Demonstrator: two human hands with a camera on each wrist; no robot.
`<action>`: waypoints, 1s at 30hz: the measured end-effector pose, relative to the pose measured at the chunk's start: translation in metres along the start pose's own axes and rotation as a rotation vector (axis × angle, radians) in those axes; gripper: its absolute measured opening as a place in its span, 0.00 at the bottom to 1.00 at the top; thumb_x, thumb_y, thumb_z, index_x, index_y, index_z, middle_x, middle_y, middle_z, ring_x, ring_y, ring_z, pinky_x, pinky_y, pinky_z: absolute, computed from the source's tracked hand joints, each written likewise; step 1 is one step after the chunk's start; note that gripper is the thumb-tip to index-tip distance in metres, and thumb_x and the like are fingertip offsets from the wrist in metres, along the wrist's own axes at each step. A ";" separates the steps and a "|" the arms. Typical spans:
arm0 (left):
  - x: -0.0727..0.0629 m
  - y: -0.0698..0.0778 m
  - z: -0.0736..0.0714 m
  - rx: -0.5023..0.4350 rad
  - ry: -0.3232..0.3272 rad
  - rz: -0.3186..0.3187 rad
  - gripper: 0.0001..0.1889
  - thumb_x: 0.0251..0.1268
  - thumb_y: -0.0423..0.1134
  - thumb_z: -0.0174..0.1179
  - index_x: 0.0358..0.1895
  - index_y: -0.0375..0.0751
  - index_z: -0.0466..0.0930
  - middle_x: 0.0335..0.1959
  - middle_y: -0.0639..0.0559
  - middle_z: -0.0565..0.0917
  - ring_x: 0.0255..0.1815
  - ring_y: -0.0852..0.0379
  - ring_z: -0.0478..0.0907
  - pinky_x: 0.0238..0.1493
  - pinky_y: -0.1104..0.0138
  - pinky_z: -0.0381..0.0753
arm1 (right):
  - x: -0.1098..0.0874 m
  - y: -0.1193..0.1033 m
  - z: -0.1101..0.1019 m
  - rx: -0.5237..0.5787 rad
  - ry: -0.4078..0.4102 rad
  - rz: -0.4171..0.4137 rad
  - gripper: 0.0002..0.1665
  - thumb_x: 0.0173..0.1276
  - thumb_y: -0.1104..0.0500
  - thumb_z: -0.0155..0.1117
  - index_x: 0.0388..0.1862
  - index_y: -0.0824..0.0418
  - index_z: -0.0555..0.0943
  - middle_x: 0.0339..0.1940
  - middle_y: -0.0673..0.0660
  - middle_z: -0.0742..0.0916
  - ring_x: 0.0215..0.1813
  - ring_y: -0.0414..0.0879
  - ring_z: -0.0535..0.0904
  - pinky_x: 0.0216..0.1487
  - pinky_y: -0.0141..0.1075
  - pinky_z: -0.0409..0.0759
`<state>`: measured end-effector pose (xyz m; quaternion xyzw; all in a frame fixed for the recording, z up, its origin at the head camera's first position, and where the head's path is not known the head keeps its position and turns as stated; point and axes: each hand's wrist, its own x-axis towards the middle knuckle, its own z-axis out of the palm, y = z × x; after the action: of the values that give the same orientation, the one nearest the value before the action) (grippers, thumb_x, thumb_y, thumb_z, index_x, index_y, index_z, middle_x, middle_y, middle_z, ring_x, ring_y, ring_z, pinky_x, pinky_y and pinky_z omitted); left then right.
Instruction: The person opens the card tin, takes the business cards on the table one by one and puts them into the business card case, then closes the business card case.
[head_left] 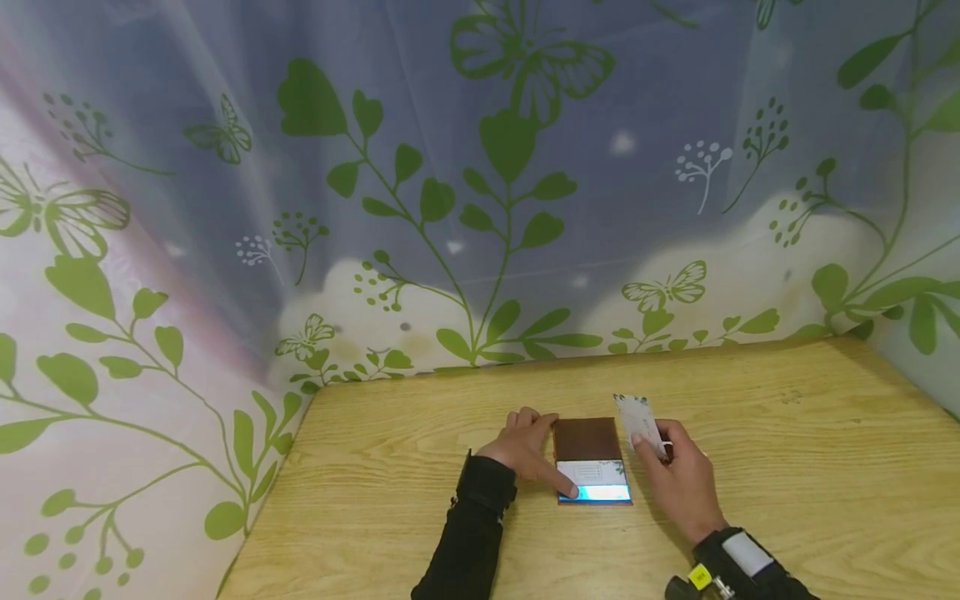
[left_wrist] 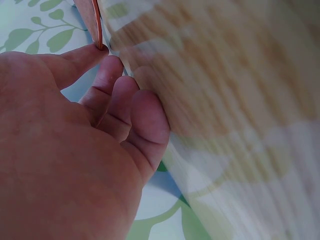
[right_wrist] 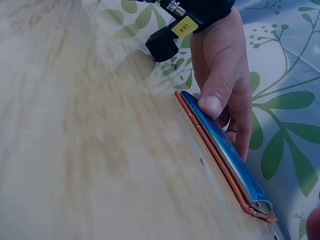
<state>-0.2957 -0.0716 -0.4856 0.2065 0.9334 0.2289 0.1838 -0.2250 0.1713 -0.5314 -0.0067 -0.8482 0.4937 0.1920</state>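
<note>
A brown leather wallet (head_left: 586,439) lies unfolded on the wooden table. Its lower half carries a white printed card (head_left: 588,472) with a leaf pattern, above a glossy blue-white strip (head_left: 607,492). My left hand (head_left: 525,450) is at the wallet's left side, its thumb pressing on the strip and a fingertip at the upper left corner. In the left wrist view, its fingers (left_wrist: 150,117) rest against the tabletop. To the right of the wallet, my right hand (head_left: 686,479) pinches a white leaf-printed card (head_left: 639,423) above the table. Something small and dark red shows by its fingers.
The pale wooden table (head_left: 390,467) ends at a hanging cloth (head_left: 420,217) printed with green leaves and butterflies, behind and along both sides. Black bands (head_left: 486,483) with camera gear wrap both wrists.
</note>
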 end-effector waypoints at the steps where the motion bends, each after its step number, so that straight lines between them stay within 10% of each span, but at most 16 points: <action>1: 0.000 0.000 0.000 0.000 0.001 0.001 0.64 0.40 0.63 0.82 0.83 0.50 0.57 0.62 0.51 0.65 0.59 0.54 0.58 0.56 0.61 0.74 | 0.000 0.000 0.001 0.008 -0.004 -0.008 0.19 0.79 0.56 0.62 0.61 0.66 0.76 0.52 0.68 0.85 0.42 0.51 0.81 0.34 0.31 0.77; 30: 0.002 0.003 0.001 0.033 0.027 -0.008 0.63 0.39 0.63 0.82 0.82 0.48 0.60 0.64 0.50 0.67 0.60 0.53 0.61 0.59 0.61 0.74 | 0.000 0.004 0.005 0.003 -0.205 -0.075 0.24 0.71 0.65 0.71 0.64 0.54 0.81 0.33 0.50 0.87 0.32 0.40 0.78 0.34 0.32 0.75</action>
<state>-0.2957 -0.0683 -0.4855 0.2024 0.9403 0.2154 0.1688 -0.2278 0.1693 -0.5371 0.0760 -0.8622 0.4855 0.1226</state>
